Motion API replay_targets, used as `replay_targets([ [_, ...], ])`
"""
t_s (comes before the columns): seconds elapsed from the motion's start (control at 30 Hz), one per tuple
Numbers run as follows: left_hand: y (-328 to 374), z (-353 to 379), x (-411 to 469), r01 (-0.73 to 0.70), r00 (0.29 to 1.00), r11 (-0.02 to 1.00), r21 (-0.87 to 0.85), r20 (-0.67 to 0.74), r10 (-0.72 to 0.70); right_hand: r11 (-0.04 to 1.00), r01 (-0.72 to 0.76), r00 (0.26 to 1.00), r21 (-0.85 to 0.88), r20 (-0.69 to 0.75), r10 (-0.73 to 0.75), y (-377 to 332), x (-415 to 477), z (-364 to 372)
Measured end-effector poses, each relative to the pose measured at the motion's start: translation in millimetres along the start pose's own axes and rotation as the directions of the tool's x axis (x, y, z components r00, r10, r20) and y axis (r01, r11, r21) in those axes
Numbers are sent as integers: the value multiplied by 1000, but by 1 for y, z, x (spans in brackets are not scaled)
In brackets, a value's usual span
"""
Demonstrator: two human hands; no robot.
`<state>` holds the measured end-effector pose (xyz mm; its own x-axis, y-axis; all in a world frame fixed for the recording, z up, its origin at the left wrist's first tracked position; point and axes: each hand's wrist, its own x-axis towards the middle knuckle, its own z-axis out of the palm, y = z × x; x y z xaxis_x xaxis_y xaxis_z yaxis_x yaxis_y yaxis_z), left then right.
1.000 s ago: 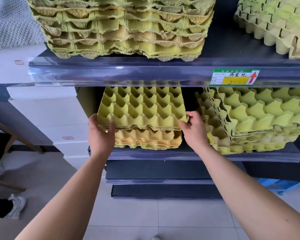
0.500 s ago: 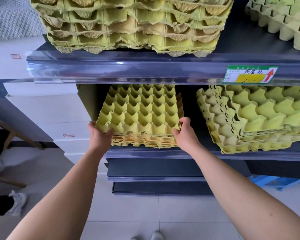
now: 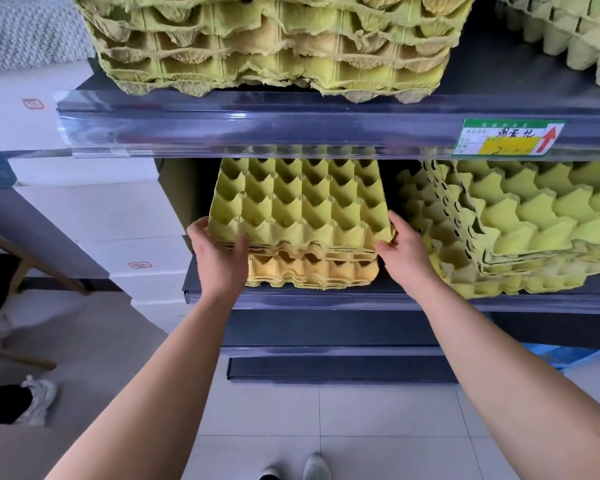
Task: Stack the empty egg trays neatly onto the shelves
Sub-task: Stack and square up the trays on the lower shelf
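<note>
A yellow-green egg tray (image 3: 298, 206) lies on top of a short stack of orange-yellow trays (image 3: 312, 271) on the middle shelf (image 3: 361, 301). My left hand (image 3: 219, 254) grips the top tray's front left corner, thumb on the front edge. My right hand (image 3: 404, 252) grips its front right corner. A second, skewed stack of green trays (image 3: 520, 230) stands to the right on the same shelf. On the upper shelf (image 3: 257, 123) sits a taller stack of trays (image 3: 274, 43), with another stack (image 3: 568, 29) at the far right.
White boxes (image 3: 101, 209) are piled left of the shelving. A green and yellow label with a red arrow (image 3: 510, 137) sticks to the upper shelf's edge. Lower dark shelves (image 3: 336, 368) jut out above the tiled floor. My shoes (image 3: 305, 469) show below; another person's shoe (image 3: 37, 398) is at left.
The top tray has gone down from a raised, tilted position onto the orange-yellow stack and slid further in. Both hands kept hold of its front corners.
</note>
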<state>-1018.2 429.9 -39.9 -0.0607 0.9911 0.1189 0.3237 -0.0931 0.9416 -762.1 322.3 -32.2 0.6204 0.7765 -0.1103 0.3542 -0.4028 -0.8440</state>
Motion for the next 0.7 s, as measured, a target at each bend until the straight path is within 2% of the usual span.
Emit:
replay_targets([
  [0.13,-5,12,-4,22,999,999,30,47,-24,998,-51,998,-39,33,53,5,-1,-8],
  [0.33,-35,15,-1,114,982,982,150,136,-134,985,-90,991,-145,81,102,15,-5,2],
  [0.43,-40,13,1,150,967,978,146,186,-176,981,-113,988,-157,88,128,19,-5,7],
  [0.57,-41,13,7,167,955,969,183,212,-205,986,-161,978,-53,123,166,27,-4,12],
  [0.7,-40,14,8,215,951,971,102,204,-232,990,-136,987,18,92,134,24,-4,9],
])
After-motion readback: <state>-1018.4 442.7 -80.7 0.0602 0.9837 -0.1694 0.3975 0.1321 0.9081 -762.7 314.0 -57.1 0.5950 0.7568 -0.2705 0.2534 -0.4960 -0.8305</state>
